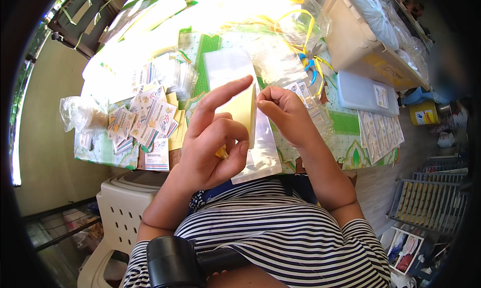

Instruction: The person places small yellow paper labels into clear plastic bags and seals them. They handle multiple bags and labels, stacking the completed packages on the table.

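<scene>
My left hand (213,142) is over the near table edge, its index finger stretched out and its thumb and other fingers closed on a yellow card (244,110). Part of the card is hidden behind those fingers. To its right, my right hand (285,112) has its fingers curled into a pinch beside the card's edge; what they hold, if anything, is hidden. Clear plastic bags (225,62) lie flat beneath and beyond both hands, and one sheet of clear plastic (260,162) reaches past the table edge toward my lap.
Printed label cards (153,115) lie heaped at left by a small plastic-wrapped bundle (87,112). Blue-handled scissors (311,70) and yellow straps (310,25) lie beyond my right hand. At right stand a beige bin (361,42) and a pale blue plastic box (363,90) over packed label sheets (381,132).
</scene>
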A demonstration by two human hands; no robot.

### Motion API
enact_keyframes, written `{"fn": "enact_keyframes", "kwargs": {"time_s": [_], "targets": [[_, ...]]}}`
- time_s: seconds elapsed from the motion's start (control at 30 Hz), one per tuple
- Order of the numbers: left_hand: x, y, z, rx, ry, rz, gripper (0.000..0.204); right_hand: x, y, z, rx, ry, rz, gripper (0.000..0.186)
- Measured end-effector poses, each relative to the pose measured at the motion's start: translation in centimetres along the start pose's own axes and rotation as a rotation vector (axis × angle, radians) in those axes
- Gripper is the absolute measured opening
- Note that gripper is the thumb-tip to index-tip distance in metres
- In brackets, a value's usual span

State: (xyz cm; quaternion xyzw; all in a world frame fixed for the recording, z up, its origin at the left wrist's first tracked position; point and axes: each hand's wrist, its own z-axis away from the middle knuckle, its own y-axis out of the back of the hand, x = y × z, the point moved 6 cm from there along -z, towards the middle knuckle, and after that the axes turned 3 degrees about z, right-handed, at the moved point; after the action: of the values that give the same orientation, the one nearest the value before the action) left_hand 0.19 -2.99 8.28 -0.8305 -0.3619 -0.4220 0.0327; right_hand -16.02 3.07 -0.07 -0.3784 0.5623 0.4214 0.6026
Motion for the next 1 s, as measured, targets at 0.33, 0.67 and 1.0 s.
{"fn": "enact_keyframes", "kwargs": {"time_s": [0.33,0.67,1.0], "targets": [[-1.0,6.6,0.4,0.426,-0.010,-0.461,0.016,-0.3,1.8,0.1,0.064,-0.057,-0.232,0.009],[-3.3,0.9,1.1,0.155,0.336,-0.260,0.016,-2.7,-0.8,0.4,0.007,-0.005,-0.388,0.012],[-7.4,1.2,3.7,0.301,0.541,-0.011,0.012,-1.4,1.8,0.4,0.254,0.118,0.670,0.034]]}}
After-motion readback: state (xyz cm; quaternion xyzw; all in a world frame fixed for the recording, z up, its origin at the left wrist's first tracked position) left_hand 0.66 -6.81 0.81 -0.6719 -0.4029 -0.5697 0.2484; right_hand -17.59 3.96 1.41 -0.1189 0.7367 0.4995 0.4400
